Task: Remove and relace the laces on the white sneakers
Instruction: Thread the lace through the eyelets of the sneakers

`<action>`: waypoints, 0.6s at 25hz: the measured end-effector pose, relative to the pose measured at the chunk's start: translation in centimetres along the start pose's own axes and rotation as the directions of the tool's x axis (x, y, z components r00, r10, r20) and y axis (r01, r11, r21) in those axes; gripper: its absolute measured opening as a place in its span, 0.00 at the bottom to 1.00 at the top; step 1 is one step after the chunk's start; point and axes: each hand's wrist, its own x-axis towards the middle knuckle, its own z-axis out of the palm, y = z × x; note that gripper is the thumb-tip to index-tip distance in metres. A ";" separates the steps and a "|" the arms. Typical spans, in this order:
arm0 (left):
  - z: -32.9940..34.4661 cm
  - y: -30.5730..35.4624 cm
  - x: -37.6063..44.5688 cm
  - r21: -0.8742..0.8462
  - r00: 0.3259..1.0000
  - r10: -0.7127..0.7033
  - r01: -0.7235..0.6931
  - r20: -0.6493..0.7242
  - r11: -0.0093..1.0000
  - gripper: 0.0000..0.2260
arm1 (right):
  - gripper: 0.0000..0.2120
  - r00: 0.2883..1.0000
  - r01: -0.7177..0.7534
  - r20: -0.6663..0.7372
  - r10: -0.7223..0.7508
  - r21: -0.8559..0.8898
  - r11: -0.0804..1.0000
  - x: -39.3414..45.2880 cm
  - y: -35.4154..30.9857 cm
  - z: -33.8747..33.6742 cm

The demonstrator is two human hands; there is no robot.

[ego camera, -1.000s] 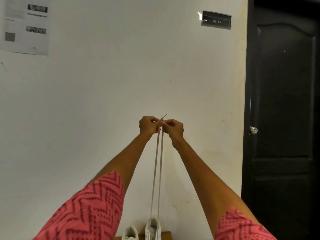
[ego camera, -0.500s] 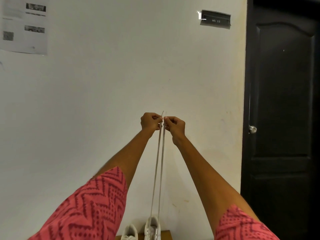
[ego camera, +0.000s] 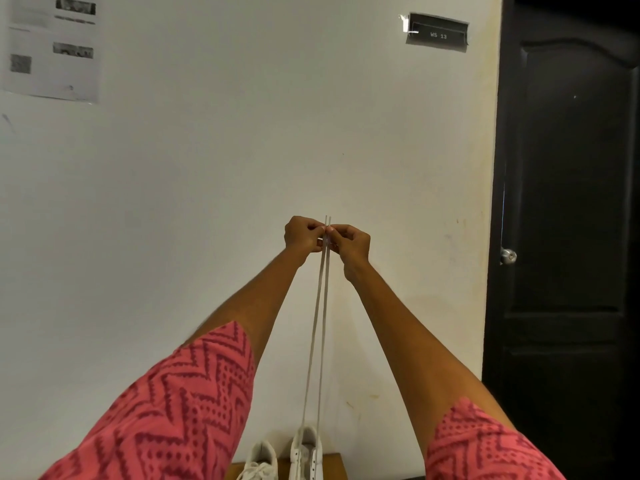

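Observation:
Two white sneakers stand on a wooden surface (ego camera: 334, 462) at the bottom edge. The right sneaker (ego camera: 304, 455) has a white lace (ego camera: 318, 327) running up from it in two taut strands. Both arms are stretched out high in front of the wall. My left hand (ego camera: 302, 234) and my right hand (ego camera: 351, 241) pinch the two lace ends side by side, with the tips sticking up just above the fingers. The left sneaker (ego camera: 262, 460) still carries its own lace and lies partly cut off by the frame.
A white wall fills the view, with a printed paper sheet (ego camera: 52, 46) at the top left and a dark label (ego camera: 438, 29) at the top right. A black door (ego camera: 568, 237) with a round knob (ego camera: 508, 255) stands at the right.
The two lace tips, crossed a second ago, now stand parallel and even. Both hands stay together and have drifted slightly up in the view.

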 end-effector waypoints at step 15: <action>-0.1 0.1 -0.1 -0.017 1.000 -0.013 0.013 0.008 1.000 0.08 | 0.05 0.997 -0.060 -0.047 0.062 0.041 0.997 0.1 -0.2 0.2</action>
